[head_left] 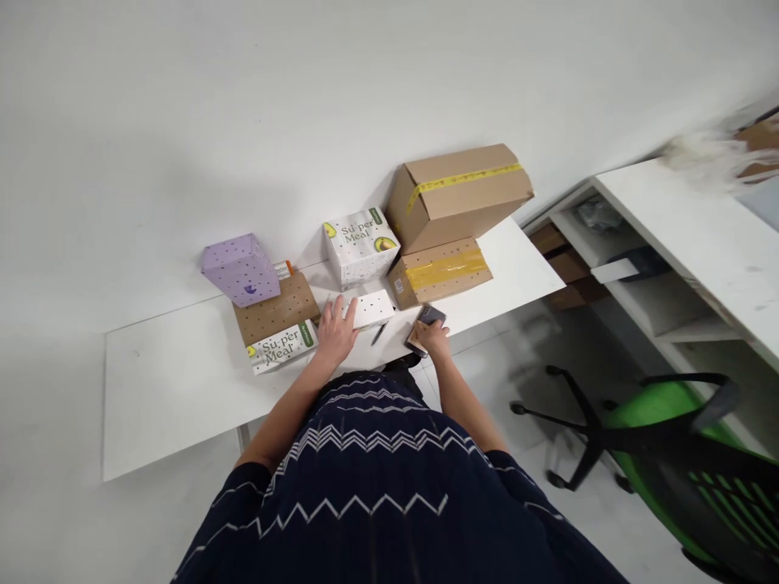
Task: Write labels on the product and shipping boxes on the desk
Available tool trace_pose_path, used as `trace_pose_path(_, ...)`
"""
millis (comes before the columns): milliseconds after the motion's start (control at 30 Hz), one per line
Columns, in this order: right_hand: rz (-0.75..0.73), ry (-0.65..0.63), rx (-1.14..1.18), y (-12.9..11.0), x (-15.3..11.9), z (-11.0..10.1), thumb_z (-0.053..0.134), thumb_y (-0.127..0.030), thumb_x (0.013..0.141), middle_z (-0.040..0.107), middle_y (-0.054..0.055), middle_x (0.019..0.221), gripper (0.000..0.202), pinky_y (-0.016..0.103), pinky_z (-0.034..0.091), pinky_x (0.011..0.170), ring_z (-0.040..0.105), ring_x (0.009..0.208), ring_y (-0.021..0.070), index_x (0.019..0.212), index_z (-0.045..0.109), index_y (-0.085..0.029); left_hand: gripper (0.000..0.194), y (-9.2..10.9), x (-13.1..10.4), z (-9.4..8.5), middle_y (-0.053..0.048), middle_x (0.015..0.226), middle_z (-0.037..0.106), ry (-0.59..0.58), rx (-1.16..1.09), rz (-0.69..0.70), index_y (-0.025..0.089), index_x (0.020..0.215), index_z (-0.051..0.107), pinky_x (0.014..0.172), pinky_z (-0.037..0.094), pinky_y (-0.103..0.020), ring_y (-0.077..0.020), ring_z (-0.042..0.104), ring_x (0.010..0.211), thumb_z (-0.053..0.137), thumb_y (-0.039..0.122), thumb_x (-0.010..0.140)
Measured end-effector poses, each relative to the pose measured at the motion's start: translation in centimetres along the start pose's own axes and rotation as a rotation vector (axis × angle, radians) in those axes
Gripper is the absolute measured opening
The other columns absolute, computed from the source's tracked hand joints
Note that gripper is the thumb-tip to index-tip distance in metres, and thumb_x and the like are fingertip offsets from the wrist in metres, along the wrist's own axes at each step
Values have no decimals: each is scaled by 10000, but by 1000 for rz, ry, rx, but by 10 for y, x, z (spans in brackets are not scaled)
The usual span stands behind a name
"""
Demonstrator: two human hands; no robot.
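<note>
My left hand [338, 326] rests with its fingers apart at the left end of a small white dotted box [372, 309]. My right hand [433, 334] is closed on a dark phone-like object [432, 315] at the table's front edge. Between the hands a dark pen [379, 332] lies on the white table [164, 389]. Behind the small box stands a white Super Meal box [363, 247]. Left of my left hand are a brown dotted box [277, 311] with a white Super Meal side and a purple box [242, 269] on its back part.
A large cardboard box [468, 199] with yellow tape stands at the back right, behind a flatter taped box [443, 272]. Farther right are a white shelf unit [699, 243] and a green and black chair [657, 430]. The wall runs along the table's back.
</note>
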State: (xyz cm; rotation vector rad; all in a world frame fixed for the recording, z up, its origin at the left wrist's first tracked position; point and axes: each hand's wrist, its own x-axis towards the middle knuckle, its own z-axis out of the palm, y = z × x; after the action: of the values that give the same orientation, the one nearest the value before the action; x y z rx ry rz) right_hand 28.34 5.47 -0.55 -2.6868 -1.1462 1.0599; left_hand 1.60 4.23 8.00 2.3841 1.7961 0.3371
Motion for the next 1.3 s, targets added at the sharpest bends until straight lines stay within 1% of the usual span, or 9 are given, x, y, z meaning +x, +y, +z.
trace_pose_path(100, 35, 41, 47, 11, -8, -2, 451, -559, 940, 464, 243, 1361, 668, 437, 433, 1021, 593, 1181, 337, 1451, 398, -133, 766, -5, 9, 5, -204, 1491, 443, -87, 15, 3, 176, 1546, 306, 1033, 462, -498, -378, 501, 1255, 658, 312, 880)
trace_pose_path(200, 13, 79, 109, 23, -14, 0, 471, -550, 938, 478, 231, 1381, 673, 389, 448, 1003, 611, 1171, 314, 1483, 401, -162, 777, -11, 16, 14, -201, 1430, 478, -117, -18, -7, 164, 1532, 312, 1012, 466, -474, -342, 551, 1167, 679, 313, 863)
trace_pose_path(600, -118, 136, 212, 38, -23, 3, 476, -385, 963, 518, 235, 1367, 549, 323, 419, 1039, 597, 1172, 268, 1424, 525, -91, 613, -13, 76, 28, -231, 1519, 327, -1, -118, -66, 162, 1470, 437, 1016, 487, -513, -378, 500, 1270, 637, 231, 894)
trace_pose_path(767, -162, 133, 237, 36, -28, 11, 497, -432, 947, 537, 222, 1328, 545, 323, 451, 994, 657, 949, 218, 1377, 565, -105, 596, -3, 75, 38, -201, 1551, 263, 47, -184, -137, 191, 1461, 460, 1033, 496, -514, -403, 428, 1359, 634, 200, 890)
trace_pose_path(933, -350, 172, 263, 27, -30, 25, 506, -417, 903, 559, 231, 1275, 513, 395, 505, 923, 637, 769, 201, 1280, 622, -90, 673, 1, 73, 50, -224, 1584, 177, 86, -380, -213, 178, 1506, 370, 1088, 446, -515, -399, 406, 1401, 643, 289, 901)
trace_pose_path(1000, -418, 177, 292, 22, -30, 31, 510, -440, 888, 570, 230, 1242, 529, 424, 521, 890, 626, 727, 203, 1262, 629, -85, 775, -1, 71, 45, -246, 1587, 163, 65, -438, -251, 156, 1532, 313, 1095, 423, -528, -420, 407, 1395, 680, 342, 875)
trace_pose_path(1100, -492, 161, 300, 17, -33, 37, 508, -461, 885, 582, 211, 1193, 546, 444, 524, 897, 626, 728, 210, 1269, 625, -90, 836, -14, 52, 18, -232, 1582, 228, 5, -419, -222, 164, 1518, 342, 1138, 337, -565, -445, 325, 1425, 733, 412, 821)
trace_pose_path(1200, -550, 159, 284, 15, -39, 42, 502, -456, 895, 580, 198, 1188, 534, 441, 530, 894, 634, 741, 212, 1272, 621, -98, 773, -47, 9, -21, -193, 1517, 389, -23, -294, -211, 177, 1461, 435, 1192, 206, -568, -424, 297, 1423, 722, 475, 808)
trace_pose_path(1300, -593, 138, 295, 12, -45, 46, 511, -437, 901, 568, 197, 1216, 502, 426, 547, 864, 641, 734, 202, 1265, 619, -108, 843, -86, -41, -48, -207, 1495, 421, -144, -120, -335, 151, 1466, 408, 1147, 243, -577, -438, 324, 1389, 727, 514, 776)
